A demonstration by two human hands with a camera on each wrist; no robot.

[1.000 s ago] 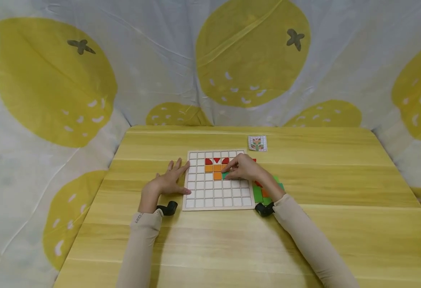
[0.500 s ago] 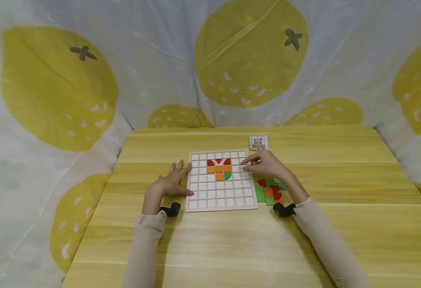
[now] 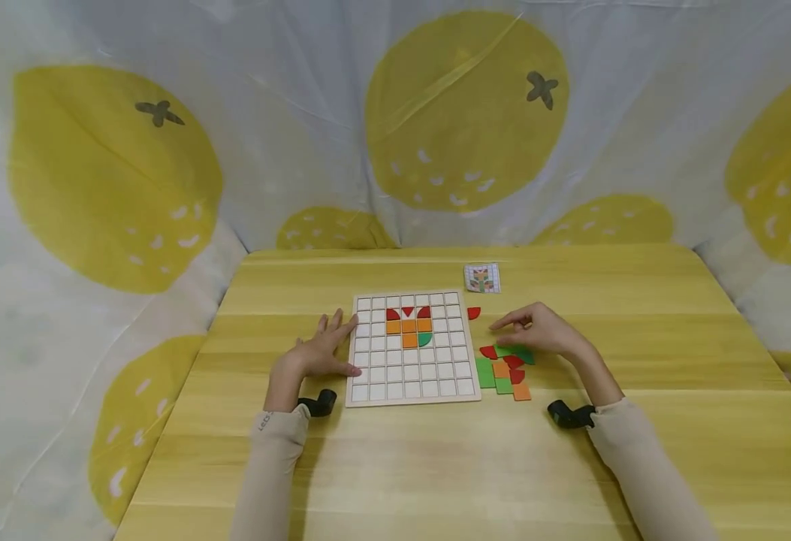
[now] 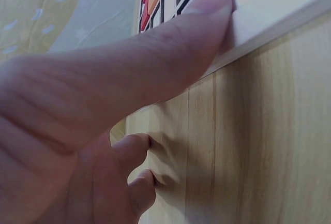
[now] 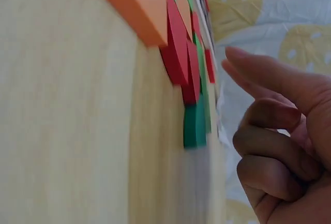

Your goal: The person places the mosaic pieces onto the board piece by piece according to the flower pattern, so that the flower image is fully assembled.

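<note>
A gridded wooden board (image 3: 376, 392) lies on the table. Red pieces (image 3: 392, 315), orange squares (image 3: 409, 326) and a green quarter-round piece (image 3: 425, 340) fill some of its cells. The left hand (image 3: 317, 354) spreads at the board's left edge, its thumb resting on the rim in the left wrist view. Over the right-hand pile of coloured pieces (image 3: 501, 370) hovers the right hand (image 3: 547, 332), holding nothing. Its thumb and index finger reach out apart while the other fingers curl. In the right wrist view, an orange piece (image 5: 142, 8) and a dark green piece (image 5: 194, 125) lie below that hand.
A small pattern card (image 3: 481, 278) lies behind the board's right corner. One red quarter-round piece (image 3: 474, 312) sits alone by the board's right edge. Each wrist carries a black camera, and a lemon-print curtain (image 3: 327, 135) hangs behind the table.
The right hand has left the green quarter-round piece in the board and moved right, over the loose pieces. The left hand has stayed at the board's edge.
</note>
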